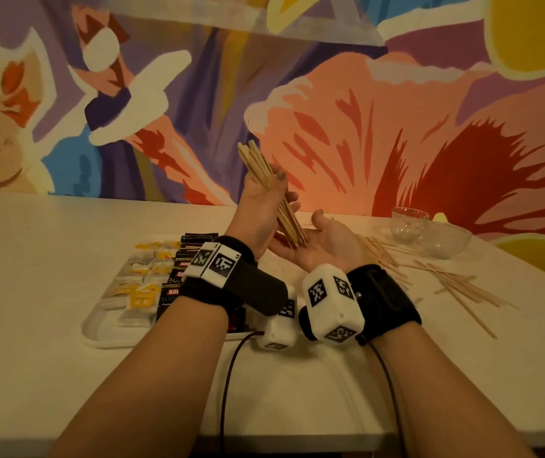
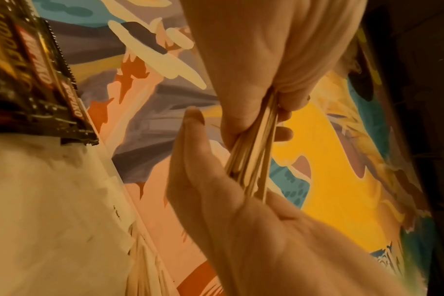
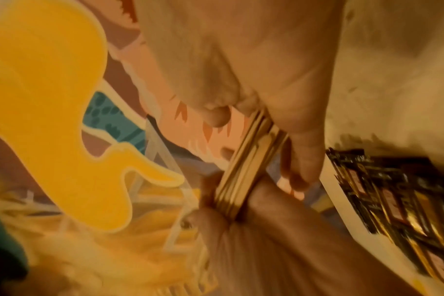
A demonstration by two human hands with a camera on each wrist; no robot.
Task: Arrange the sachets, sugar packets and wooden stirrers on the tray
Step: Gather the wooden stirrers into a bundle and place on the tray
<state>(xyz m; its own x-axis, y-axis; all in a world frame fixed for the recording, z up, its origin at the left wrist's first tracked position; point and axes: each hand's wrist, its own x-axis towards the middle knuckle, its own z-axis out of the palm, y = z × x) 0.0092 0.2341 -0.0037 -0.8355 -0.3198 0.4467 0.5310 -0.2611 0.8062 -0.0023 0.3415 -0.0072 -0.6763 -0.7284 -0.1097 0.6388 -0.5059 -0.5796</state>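
My left hand (image 1: 262, 206) grips a bundle of wooden stirrers (image 1: 264, 175) and holds it tilted above the table. The bundle's lower ends stand on the upturned palm of my right hand (image 1: 325, 247), whose fingers lie straight. The left wrist view shows the left hand (image 2: 266, 70) wrapped round the bundle (image 2: 254, 154) over the right palm (image 2: 241, 220). In the right wrist view the bundle (image 3: 243, 172) runs between both hands. The white tray (image 1: 99, 328) at left carries yellow-and-white sugar packets (image 1: 142, 282) and black sachets (image 1: 178, 276). More loose stirrers (image 1: 456, 285) lie on the table at right.
A glass cup (image 1: 408, 224) and a glass bowl (image 1: 446, 241) stand at the back right near the painted wall. Cables hang from both wrist cameras over the white table's front edge. The tray's right part is hidden behind my left wrist.
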